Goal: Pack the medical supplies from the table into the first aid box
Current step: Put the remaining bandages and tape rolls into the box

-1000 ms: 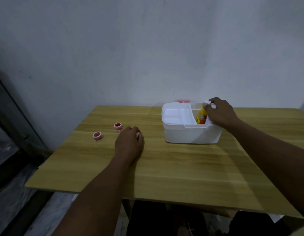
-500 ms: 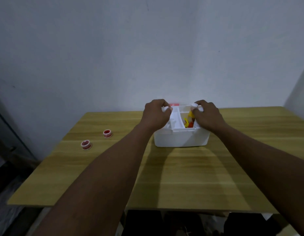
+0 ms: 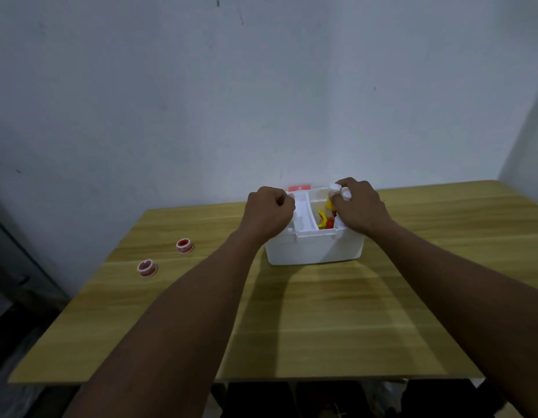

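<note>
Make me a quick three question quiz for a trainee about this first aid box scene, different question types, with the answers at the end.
1. True or false: both tape rolls lie on the table, apart from the first aid box.
2. Multiple choice: where is the left hand? A) flat on the table, B) closed over the left part of the box, C) on a tape roll.
3. Fill in: the right hand holds small bottles with ____ caps over the right compartment.

Key: 1 true; 2 B; 3 white.
</note>
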The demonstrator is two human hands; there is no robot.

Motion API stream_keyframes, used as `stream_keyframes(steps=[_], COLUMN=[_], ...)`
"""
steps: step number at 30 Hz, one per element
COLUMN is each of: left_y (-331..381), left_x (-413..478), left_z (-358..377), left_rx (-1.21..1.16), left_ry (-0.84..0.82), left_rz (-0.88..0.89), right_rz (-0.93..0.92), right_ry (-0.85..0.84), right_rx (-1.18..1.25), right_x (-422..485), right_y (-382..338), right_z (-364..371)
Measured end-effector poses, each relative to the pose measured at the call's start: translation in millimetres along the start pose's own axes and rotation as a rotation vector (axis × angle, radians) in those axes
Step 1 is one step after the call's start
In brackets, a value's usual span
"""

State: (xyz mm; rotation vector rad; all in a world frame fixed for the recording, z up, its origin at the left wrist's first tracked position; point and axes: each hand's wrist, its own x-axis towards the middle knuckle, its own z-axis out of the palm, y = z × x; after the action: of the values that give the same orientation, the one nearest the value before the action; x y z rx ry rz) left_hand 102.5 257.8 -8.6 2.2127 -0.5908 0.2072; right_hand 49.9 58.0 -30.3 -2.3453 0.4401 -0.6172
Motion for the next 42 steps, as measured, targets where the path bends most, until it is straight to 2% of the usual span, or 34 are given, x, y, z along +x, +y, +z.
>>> stream_keyframes(steps=[7, 10, 14, 18, 23, 29, 42], left_y=[5, -3, -18, -19, -11, -3, -13], left_x=[-10, -15, -21, -24, -23, -23, -24], left_z=[-19, -30, -38, -41, -38, -32, -33], left_rx=[-0.069, 0.014, 0.249, 0.283, 0.22, 0.29, 0.155], left_ry=[0.049, 0.024, 0.006, -0.046, -0.058, -0.179, -0.163], left_rz=[-0.005, 0.024, 0.056, 0.033, 0.046, 0.141, 0.066], right_rz=[0.011, 0.016, 0.023, 0.015, 0.024, 0.03, 0.027], right_ry=[-0.003, -0.001, 0.0, 0.001, -0.005, -0.009, -0.009], right_rx=[0.0, 0.003, 0.008, 0.0, 0.004, 0.001, 0.009], right_x=[-1, -1, -2, -2, -2, -3, -4], right_y=[-2, -3, -4, -5, -5, -6, -6], right_z=[-1, -1, -2, -2, -3, -3, -4])
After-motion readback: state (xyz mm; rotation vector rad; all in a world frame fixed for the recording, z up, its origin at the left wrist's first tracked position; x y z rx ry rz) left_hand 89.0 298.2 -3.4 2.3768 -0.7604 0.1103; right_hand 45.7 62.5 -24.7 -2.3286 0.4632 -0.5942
